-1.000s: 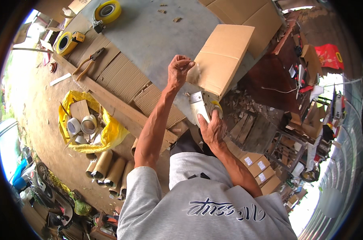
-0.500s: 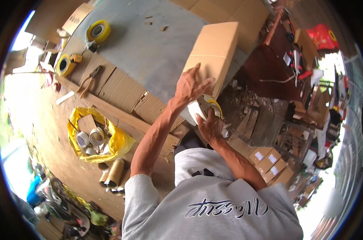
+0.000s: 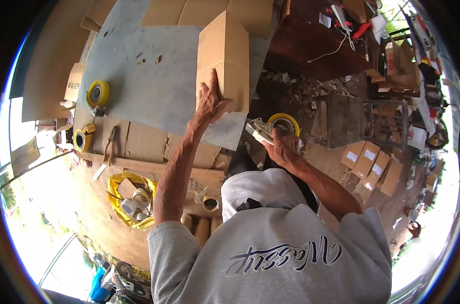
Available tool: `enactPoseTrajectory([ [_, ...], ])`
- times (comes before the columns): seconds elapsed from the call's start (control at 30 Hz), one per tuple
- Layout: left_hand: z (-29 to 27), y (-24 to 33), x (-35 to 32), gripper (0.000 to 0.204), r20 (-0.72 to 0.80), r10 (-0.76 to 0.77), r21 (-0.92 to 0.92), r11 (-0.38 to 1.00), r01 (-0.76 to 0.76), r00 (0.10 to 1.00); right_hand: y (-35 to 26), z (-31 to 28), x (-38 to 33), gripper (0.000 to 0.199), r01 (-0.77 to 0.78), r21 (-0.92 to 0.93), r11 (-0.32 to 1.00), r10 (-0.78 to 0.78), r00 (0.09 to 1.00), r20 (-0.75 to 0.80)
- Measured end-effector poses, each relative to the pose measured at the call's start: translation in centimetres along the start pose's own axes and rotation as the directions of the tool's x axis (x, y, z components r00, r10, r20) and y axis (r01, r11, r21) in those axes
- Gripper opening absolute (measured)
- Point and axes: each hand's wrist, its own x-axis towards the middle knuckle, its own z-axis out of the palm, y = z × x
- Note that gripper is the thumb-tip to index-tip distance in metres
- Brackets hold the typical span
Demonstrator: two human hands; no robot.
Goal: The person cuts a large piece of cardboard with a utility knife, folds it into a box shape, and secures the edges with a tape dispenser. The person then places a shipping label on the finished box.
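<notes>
A closed brown cardboard box [image 3: 236, 58] lies lengthwise at the right edge of the grey table [image 3: 159, 91]. My left hand [image 3: 208, 105] rests on its near part, fingers stretched out and spread. My right hand [image 3: 284, 149] is closed round a tape dispenser [image 3: 261, 133] loaded with a yellow-edged roll. The dispenser is beyond the table edge, right of the box's near end and apart from it. Its far underside and the fingertips gripping it are partly hidden.
Pliers [image 3: 109, 144] lie on cardboard at the table's near left, beside a tape roll [image 3: 80, 140]. Another dispenser [image 3: 98, 95] sits farther in. A yellow sack [image 3: 119, 178] of used rolls and small cartons [image 3: 367, 161] stand on the floor.
My right hand has drawn the dispenser to the right, away from the box's near end. My left hand stays on the box. The whole view has turned.
</notes>
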Motion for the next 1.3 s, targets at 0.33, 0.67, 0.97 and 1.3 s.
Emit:
enactPoseTrajectory([
  [0.33, -0.6, 0.6, 0.0, 0.121, -0.004, 0.006, 0.039, 0.999, -0.006, 1.000, 6.9, 1.0, 7.7, 0.060, 0.292, -0.346, 0.892, -0.406, 0.854, -0.327],
  [0.67, -0.5, 3.0, -1.4, 0.122, -0.047, -0.067, 0.114, 0.991, 0.072, 0.997, 3.6, 1.4, 11.7, 0.029, 0.270, -0.400, 0.876, -0.404, 0.864, -0.302],
  [0.97, 0.5, 2.8, -1.3, 0.116, -0.089, -0.161, 0.042, 0.985, 0.165, 0.983, 2.3, 2.1, 11.7, 0.017, 0.261, -0.347, 0.901, -0.389, 0.841, -0.376],
  [1.3, 2.8, -3.4, -0.7, 0.102, -0.293, -0.009, -0.072, 0.997, -0.013, 0.956, 6.5, -8.3, 14.0, 0.052, -0.273, -0.135, 0.952, 0.227, 0.933, -0.281],
])
